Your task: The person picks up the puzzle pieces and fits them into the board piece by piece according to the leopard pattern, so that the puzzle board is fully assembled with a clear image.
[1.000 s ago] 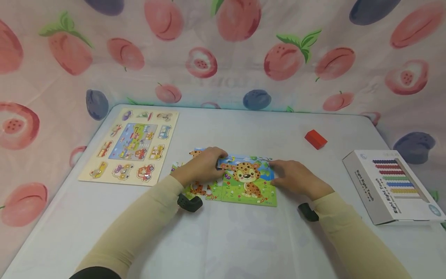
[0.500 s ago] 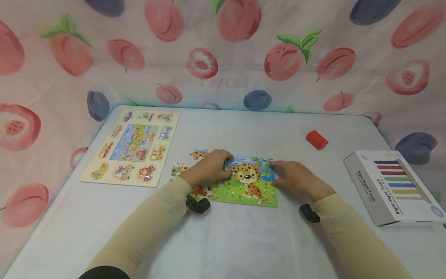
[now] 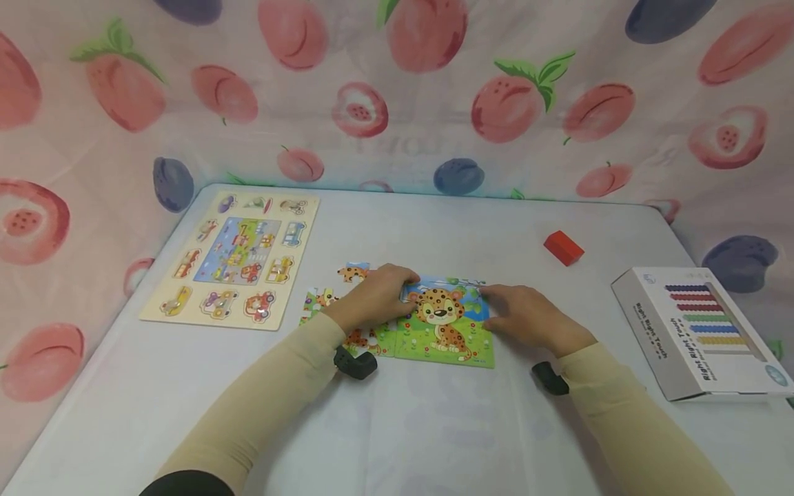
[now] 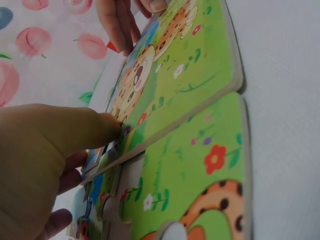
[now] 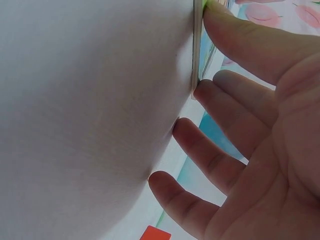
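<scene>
A leopard jigsaw puzzle (image 3: 459,337) lies on the table with a bright green lower part. My left hand (image 3: 378,296) is at its upper left, pinching a puzzle piece between thumb and fingers; in the left wrist view the thumb (image 4: 100,127) is down beside the leopard's head. Against its left edge lies a second puzzle (image 3: 387,341) with gaps in it, partly hidden under that hand. My right hand (image 3: 527,320) rests at the right edge, thumb (image 5: 235,40) on the board's border and the other fingers (image 5: 210,157) extended along the table.
A wooden vehicle puzzle board (image 3: 291,275) lies at the back left. A red block (image 3: 563,248) sits at the back right, behind a white box (image 3: 651,337) with coloured rows printed on it. A fruit-patterned cloth (image 3: 409,158) rises behind the table.
My left hand has slid a little right with its piece, up against the leopard's head, uncovering more of the second puzzle. My right hand has stayed at the right edge.
</scene>
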### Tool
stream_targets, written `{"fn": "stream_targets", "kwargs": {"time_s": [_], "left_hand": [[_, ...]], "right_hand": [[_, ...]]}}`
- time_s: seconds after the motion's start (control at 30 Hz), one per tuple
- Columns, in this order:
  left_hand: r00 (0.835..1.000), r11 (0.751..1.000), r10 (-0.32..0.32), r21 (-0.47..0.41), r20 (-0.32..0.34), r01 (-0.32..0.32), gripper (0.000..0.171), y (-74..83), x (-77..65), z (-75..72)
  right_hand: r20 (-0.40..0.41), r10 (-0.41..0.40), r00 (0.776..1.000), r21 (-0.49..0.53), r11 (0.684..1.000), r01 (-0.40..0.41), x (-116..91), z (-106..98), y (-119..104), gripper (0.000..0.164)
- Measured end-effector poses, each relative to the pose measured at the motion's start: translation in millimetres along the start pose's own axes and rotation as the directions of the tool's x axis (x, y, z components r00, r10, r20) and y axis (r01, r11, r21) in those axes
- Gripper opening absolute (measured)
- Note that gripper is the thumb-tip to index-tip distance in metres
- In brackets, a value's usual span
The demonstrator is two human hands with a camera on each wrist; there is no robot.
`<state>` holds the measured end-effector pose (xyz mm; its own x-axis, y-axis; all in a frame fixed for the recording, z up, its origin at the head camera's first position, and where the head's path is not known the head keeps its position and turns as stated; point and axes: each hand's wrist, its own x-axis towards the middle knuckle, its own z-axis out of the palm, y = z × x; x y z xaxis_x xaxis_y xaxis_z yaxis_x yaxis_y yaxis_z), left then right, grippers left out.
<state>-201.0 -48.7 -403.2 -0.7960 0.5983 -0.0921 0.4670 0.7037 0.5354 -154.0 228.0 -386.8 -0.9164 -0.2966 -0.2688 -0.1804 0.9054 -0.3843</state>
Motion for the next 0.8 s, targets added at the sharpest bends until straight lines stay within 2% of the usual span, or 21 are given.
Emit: {"fn": "stream_targets", "kwargs": {"time_s": [0.27, 0.8], "left_hand": [[1.000, 0.997, 0.024, 0.080, -0.003, -0.024, 0.047, 2.8, 0.4, 1.9], [1.000, 0.997, 0.015, 0.082, -0.025, -0.013, 0.048, 5.0, 1.7, 3.5]], "right_hand": [[0.004, 0.010, 1.000, -0.004, 1.000, -0.010, 0.7, 0.7, -0.6, 0.066], [0.010, 0.017, 1.000, -0.001, 1.000, -0.017, 0.9, -0.1, -1.4, 0.066]]}}
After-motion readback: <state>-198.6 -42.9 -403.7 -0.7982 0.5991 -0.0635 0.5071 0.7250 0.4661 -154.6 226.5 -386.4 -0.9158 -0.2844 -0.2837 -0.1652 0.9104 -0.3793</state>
